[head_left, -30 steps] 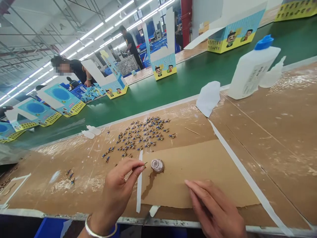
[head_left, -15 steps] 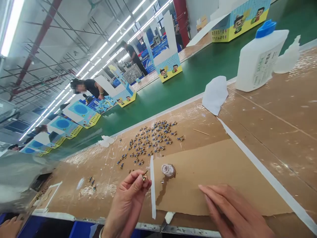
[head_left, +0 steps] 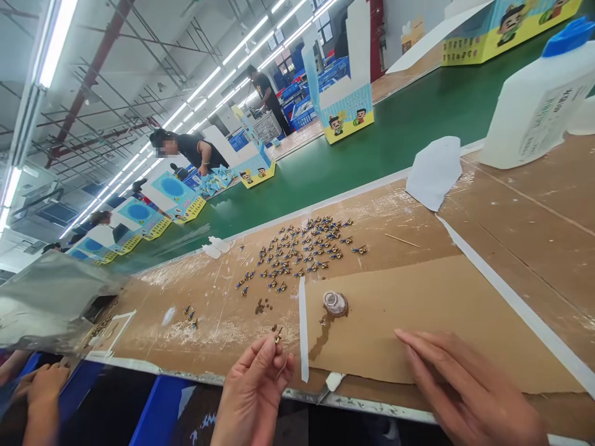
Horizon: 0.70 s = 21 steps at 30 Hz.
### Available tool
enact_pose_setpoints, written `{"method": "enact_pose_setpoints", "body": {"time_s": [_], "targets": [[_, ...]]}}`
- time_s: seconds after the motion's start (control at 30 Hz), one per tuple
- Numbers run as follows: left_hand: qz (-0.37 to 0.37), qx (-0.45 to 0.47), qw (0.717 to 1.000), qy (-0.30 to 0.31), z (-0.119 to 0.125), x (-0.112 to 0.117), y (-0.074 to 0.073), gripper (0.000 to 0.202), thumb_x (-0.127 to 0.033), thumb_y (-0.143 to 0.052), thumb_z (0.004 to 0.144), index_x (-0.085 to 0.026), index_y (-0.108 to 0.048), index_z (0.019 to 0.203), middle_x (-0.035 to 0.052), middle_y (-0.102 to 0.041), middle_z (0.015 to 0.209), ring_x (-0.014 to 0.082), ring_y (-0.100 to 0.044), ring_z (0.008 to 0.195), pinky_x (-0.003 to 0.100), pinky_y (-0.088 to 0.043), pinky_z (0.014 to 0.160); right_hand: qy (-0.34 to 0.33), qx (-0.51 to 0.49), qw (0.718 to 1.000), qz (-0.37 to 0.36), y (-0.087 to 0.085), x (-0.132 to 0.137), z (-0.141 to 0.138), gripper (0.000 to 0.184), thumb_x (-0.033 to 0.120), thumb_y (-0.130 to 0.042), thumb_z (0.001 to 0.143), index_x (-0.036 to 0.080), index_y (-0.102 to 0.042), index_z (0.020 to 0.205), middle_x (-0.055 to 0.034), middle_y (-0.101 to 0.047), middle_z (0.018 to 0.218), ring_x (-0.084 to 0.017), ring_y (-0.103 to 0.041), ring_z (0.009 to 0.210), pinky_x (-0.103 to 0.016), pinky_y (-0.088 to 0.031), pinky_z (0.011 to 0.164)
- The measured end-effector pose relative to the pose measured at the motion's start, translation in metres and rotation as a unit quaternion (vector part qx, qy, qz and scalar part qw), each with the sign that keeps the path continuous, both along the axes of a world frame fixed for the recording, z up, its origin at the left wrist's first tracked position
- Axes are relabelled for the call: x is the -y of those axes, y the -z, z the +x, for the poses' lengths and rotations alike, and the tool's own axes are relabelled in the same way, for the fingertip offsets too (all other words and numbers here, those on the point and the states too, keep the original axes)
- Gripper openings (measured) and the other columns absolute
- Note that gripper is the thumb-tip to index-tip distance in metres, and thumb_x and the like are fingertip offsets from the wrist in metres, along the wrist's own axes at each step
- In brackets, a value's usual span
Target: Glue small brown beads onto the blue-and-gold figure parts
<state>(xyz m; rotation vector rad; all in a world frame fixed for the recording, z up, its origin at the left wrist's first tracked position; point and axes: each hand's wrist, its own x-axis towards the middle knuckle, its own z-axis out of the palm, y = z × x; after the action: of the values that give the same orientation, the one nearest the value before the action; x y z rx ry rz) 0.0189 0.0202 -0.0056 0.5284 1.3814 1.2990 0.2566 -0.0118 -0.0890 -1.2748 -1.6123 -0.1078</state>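
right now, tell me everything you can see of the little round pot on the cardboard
The little round pot is squat and seemingly upright, with a pale ringed top and a cloudy, greyish-white body, perhaps plastic or glass; its contents are unclear. It sits on the cardboard sheet, near its left end, right of the white tape strip. A dark stain shows at its foot and trails towards the near edge. Neither the left hand nor the right hand touches it.

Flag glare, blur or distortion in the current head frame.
Head view: ceiling tube light blown out; glare patches on the glossy tabletop; green belt slanting up rightward. Same view: co-worker's hand, lower left, looks soft; small part pinched in the left hand lacks clear detail.
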Motion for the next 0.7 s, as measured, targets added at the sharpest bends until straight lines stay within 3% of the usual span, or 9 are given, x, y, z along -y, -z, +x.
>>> {"method": "enact_pose_setpoints", "body": {"time_s": [0.3, 0.43, 0.57, 0.63, 0.7], "targets": [[-0.011, 0.039, 0.999, -0.029, -0.011, 0.021, 0.002, 0.022, -0.020, -0.085, 0.054, -0.014, -0.071, 0.069, 0.0011, -0.065, 0.066, 0.0073, -0.056, 0.054, 0.031, -0.058, 0.070, 0.007, 0.007, 1.000, -0.012, -0.001, 0.000, 0.000, 0.024, 0.027, -0.050, 0.090, 0.016, -0.058, 0.111, -0.0040, -0.062, 0.098, -0.013, -0.060, 0.088, -0.027, -0.043, 0.090], [0.013, 0.010, 0.999, -0.031, -0.019, 0.025, 0.006, 0.025, -0.023, -0.085, 0.054, -0.014, -0.071, 0.072, 0.0011, -0.065, 0.066, 0.0088, -0.059, 0.058, 0.031, -0.057, 0.071, 0.002, 0.007, 1.000, -0.003, 0.000, 0.001, -0.002, 0.024, 0.027, -0.050, 0.091, 0.017, -0.057, 0.111, -0.0039, -0.061, 0.097, -0.012, -0.059, 0.087, -0.026, -0.042, 0.090], [0.078, -0.175, 0.980, -0.058, -0.054, -0.006, 0.019, 0.031, -0.030, -0.084, 0.053, -0.014, -0.071, 0.077, 0.0028, -0.069, 0.073, 0.0113, -0.064, 0.066, 0.025, -0.054, 0.068, 0.001, 0.011, 1.000, -0.002, 0.009, 0.002, 0.002, 0.028, 0.032, -0.047, 0.092, 0.017, -0.056, 0.114, -0.0036, -0.061, 0.099, -0.012, -0.059, 0.086, -0.024, -0.041, 0.091], [0.099, -0.231, 0.965, -0.082, -0.082, -0.036, 0.027, 0.033, -0.030, -0.083, 0.053, -0.014, -0.069, 0.078, 0.0014, -0.069, 0.074, 0.0115, -0.064, 0.070, 0.023, -0.052, 0.069, -0.009, 0.018, 1.000, -0.019, 0.020, 0.000, 0.009, 0.031, 0.037, -0.045, 0.092, 0.018, -0.056, 0.114, -0.0031, -0.061, 0.102, -0.013, -0.059, 0.089, -0.025, -0.043, 0.091], [0.101, -0.281, 0.950, -0.096, -0.112, -0.072, 0.033, 0.025, -0.029, -0.078, 0.063, -0.013, -0.066, 0.078, -0.0008, -0.067, 0.071, 0.0108, -0.063, 0.068, 0.023, -0.051, 0.068, -0.024, 0.035, 0.999, -0.026, 0.034, -0.004, 0.016, 0.030, 0.038, -0.045, 0.090, 0.020, -0.059, 0.109, -0.0024, -0.063, 0.102, -0.016, -0.061, 0.088, -0.028, -0.045, 0.088]]}}
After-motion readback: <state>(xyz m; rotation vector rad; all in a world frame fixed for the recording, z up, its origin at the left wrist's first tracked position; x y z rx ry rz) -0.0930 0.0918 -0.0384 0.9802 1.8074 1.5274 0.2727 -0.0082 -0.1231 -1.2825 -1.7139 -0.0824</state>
